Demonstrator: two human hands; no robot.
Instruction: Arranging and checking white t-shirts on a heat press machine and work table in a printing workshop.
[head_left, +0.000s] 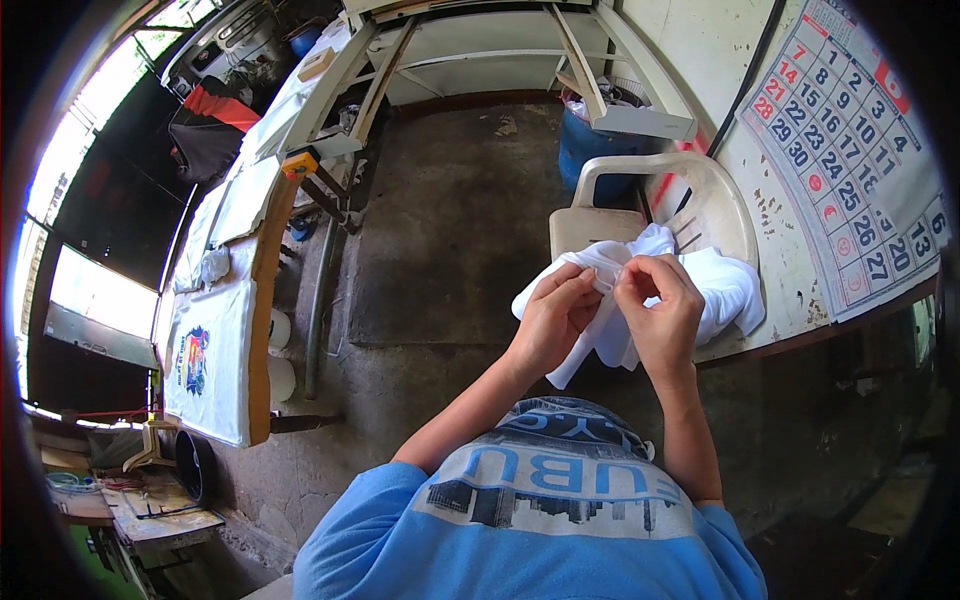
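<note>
A bunched white cloth (720, 290) lies over the seat of a beige plastic chair (735, 190), with part of it hanging toward me. Its exact kind cannot be made out from the folds. My left hand (556, 318) pinches a raised edge of it between thumb and fingers. Close by on the right, my right hand (662, 315) has thumb and forefinger pressed together at the same raised edge. Between the two hands a thin fold of the cloth is held up. The fingertips of the right hand partly hide what they grip.
To the left runs a long table (262, 350) with a printed white shirt (205, 350) laid flat on it. A blue drum (590, 150) stands behind the chair. A calendar (850, 150) hangs on the wall at right. Ahead is a frame with long rails (385, 80).
</note>
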